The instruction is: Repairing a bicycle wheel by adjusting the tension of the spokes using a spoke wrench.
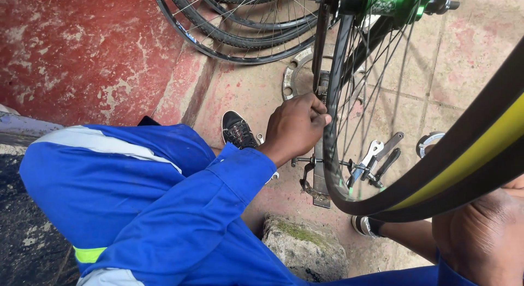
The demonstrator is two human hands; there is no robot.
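Observation:
My left hand reaches out of a blue sleeve, fingers closed around the black rim of a spoked bicycle wheel, beside an upright metal bar. The wheel's green hub is at the top edge. A black tyre with a yellow band sweeps from the right edge down to the rim's bottom. My right forearm, with a wristwatch, comes in from the lower right. The right hand itself is hidden behind the tyre and rim.
Several spanners and a metal ring lie on the tiled floor beyond the spokes. A toothed metal disc lies near spare wheels at the top. A mossy stone sits below my black shoe. Red wall at left.

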